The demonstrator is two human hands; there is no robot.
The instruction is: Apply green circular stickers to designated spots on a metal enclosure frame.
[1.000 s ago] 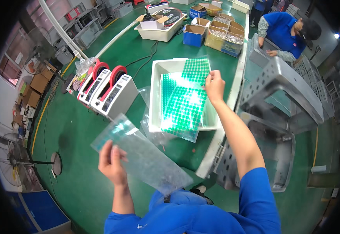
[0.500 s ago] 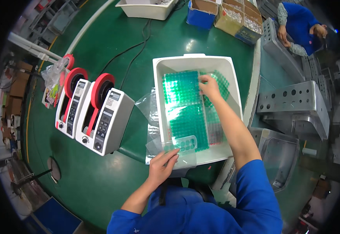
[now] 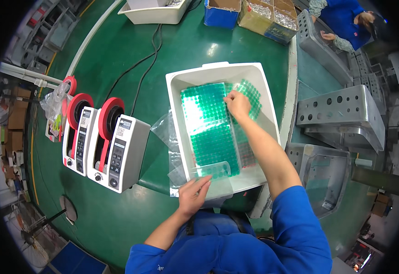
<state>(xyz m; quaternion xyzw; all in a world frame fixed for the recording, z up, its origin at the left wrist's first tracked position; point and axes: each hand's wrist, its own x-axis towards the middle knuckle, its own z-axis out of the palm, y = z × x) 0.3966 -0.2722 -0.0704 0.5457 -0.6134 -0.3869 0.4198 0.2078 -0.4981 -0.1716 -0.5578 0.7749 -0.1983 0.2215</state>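
Note:
In front of me is a white plastic tub holding sheets of round green stickers. My right hand reaches into it, thumb and fingertips pinched at the right edge of the top sticker sheet. At the tub's near left corner, my left hand pinches the edge of a clear plastic sheet. A rounded see-through strip lies at that sheet's far end, over the green dots. More loose green dot sheets lie on the tub's right side, partly behind my right hand.
Two tape dispensers with red rolls stand left of the tub. Clear bags lie under its left side. Black cables, a white bin and boxes of small parts are farther back. A co-worker works by metal housings at right.
The view has shifted slightly, so the tub sits a little farther left. Both hands keep nearly the same places on the sheets. The co-worker's hands have moved apart.

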